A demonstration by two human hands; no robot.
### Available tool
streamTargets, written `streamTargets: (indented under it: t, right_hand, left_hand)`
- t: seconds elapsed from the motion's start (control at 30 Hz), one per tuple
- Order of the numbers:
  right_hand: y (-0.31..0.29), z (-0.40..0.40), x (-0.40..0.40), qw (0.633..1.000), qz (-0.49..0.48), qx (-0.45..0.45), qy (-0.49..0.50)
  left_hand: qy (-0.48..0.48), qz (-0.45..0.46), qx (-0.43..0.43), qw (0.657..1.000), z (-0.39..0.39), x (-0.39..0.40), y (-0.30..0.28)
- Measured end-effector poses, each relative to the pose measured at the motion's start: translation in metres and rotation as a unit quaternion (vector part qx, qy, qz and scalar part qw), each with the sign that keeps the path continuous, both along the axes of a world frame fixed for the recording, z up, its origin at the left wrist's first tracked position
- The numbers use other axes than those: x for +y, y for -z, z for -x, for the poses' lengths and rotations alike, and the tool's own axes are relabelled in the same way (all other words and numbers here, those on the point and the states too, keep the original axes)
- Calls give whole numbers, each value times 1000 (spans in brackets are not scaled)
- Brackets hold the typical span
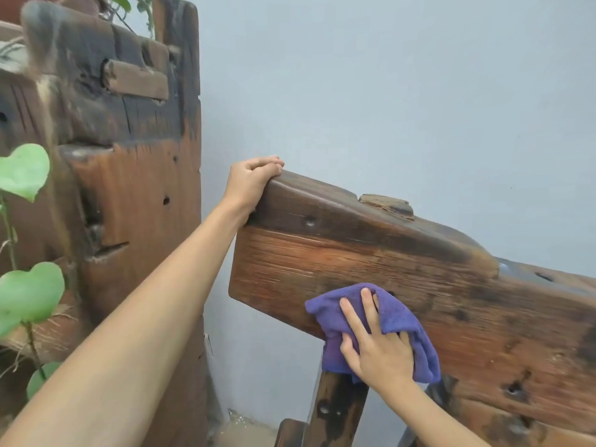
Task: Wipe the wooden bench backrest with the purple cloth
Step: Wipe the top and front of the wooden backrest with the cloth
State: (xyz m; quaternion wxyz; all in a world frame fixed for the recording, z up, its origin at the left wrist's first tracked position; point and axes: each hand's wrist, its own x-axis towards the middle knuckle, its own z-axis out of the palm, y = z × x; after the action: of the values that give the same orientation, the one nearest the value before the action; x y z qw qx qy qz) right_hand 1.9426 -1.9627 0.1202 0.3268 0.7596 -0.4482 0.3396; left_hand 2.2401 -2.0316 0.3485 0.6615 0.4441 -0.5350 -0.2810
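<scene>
The thick, weathered reddish-brown wooden bench backrest (419,279) runs from the middle of the frame down towards the right edge, its dark, rounded top rail sloping the same way; a small rough wooden peg (387,204) sits proud of that rail, right of the frame's centre. The left hand (251,182) comes in on a long bare forearm from the lower left and holds the upper left corner of the backrest, its fingers curled over the top edge and its thumb side against the end of the plank. The right hand (374,343) enters from the bottom of the frame, right of centre, and lies on the crumpled purple microfibre cloth (396,317), pressing it against the lower left part of the backrest's face; its fingers are spread and nearly straight on the fabric, not closed around it; the cloth bunches around the hand and hangs a little past the plank's lower edge. Below the cloth a dark wooden support post (335,411) drops to the bottom of the frame. A tall, blackened slab of old timber (138,195) stands at the left, apart from the backrest; heart-shaped green leaves (25,295) hang at the far left edge. A plain pale blue-grey wall (403,91) fills the upper right.
</scene>
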Motion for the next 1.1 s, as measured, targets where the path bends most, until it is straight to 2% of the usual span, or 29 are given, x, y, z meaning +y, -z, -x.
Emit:
streamTargets:
  t: [0.1,0.3,0.53,0.57,0.63,0.7,0.77,0.9,1.1]
  right_hand:
    - [-7,-14,3,999,-40,5,-21]
    - [-62,-52,-5,985,-63,109,-115]
    - [-184,-117,-23,988,-11,61,-140]
    - [-204,-126,-26,991,-28,49,-120]
    - [-241,-136,-33,986,-147,10,-78]
    - [-269,-136,-46,954,-290,-41,-66]
    - [-282,-122,-56,925,-371,-49,-61]
    - [-272,-73,-62,898,-433,-50,-62]
    - [-264,-30,-58,907,-416,-62,15]
  left_hand:
    - [-7,10,48,999,3,3,8]
    - [12,35,45,998,3,6,10]
    - [29,81,65,994,1,1,9]
    - [33,87,59,994,0,-1,9]
    - [46,100,50,993,-1,-2,9]
    - [63,97,71,991,0,1,8]
    - [46,90,62,993,-1,3,8]
    - [30,84,30,996,0,0,8]
    - [20,65,-9,998,-5,2,6]
